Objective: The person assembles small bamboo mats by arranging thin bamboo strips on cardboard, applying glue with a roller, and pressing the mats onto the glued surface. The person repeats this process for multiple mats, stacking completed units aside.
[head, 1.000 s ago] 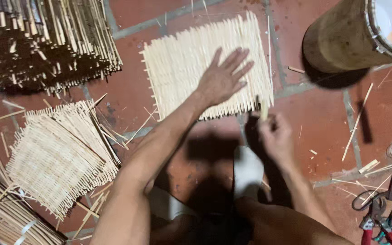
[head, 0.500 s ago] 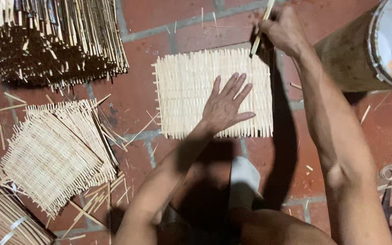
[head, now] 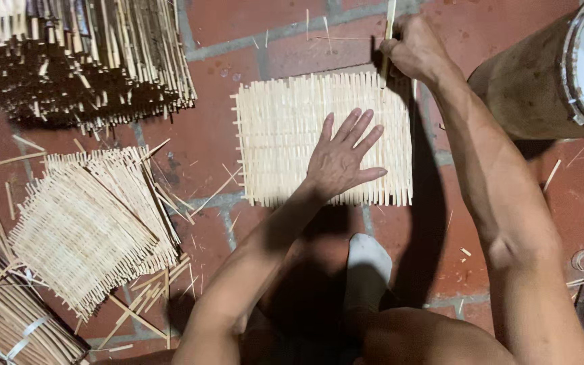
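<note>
The left hand (head: 341,159) is pressing flat, fingers spread, on the woven mat (head: 285,128); beyond it, the right hand (head: 414,51) is pinching a bamboo strip (head: 389,27)

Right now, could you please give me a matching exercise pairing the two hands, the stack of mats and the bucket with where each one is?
1. left hand
2. right hand
3. stack of mats
4. bucket

a. upper right corner
b. flat on the mat
c. on the bricks, lower left
d. gripping a strip at the mat's far edge

Pairs: 1-b, 2-d, 3-c, 4-a
</note>
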`<state>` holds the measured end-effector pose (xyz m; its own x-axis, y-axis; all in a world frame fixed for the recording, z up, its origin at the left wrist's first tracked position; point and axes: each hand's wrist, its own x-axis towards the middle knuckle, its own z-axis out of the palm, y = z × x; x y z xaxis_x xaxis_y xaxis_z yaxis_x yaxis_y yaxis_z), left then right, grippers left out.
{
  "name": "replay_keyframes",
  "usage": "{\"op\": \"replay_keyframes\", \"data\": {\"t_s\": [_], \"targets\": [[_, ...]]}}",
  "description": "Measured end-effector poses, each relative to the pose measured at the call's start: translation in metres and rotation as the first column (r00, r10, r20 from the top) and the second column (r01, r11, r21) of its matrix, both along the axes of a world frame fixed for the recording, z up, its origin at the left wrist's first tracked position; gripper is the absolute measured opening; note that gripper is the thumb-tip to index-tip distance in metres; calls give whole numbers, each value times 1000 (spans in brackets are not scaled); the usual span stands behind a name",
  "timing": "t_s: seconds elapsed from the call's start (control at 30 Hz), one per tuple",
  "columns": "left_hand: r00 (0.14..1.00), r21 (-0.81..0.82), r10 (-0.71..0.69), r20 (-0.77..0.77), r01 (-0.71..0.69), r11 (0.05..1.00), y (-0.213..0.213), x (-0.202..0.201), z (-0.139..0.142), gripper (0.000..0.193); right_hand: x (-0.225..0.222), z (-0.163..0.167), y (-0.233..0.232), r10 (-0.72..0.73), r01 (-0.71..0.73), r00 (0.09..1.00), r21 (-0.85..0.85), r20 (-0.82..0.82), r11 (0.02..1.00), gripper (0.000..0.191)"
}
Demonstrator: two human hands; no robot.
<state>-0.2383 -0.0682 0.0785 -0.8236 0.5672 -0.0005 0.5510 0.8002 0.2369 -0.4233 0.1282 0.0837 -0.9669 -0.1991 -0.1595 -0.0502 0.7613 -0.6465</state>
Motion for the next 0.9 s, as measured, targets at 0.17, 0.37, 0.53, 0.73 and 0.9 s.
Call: {"op": "replay_keyframes", "data": {"t_s": [0.17, 0.37, 0.53, 0.73, 0.9], "targets": [[1000, 33, 7, -29, -6, 999, -2, -1, 0, 88, -3, 13, -4, -15, 3, 993, -105, -117, 995, 17], [998, 33, 3, -70, -1, 999, -4, -1, 1, 87, -4, 3, -32, -30, -15, 988, -292, -150, 956, 16], [1000, 22, 3, -4, -3, 1000, -5, -4, 3, 87, -6, -9, -45, -33, 12, 993, -177, -115, 984, 19], [998, -15, -9, 57, 10, 1000, -7, -7, 5, 89, -3, -11, -47, -6, -13, 993, -160, -114, 987, 17], [998, -5, -19, 61, 20, 1000, -8, -9, 8, 89, -3, -5, -52, -39, 48, 998, -173, 58, 984, 18]]}}
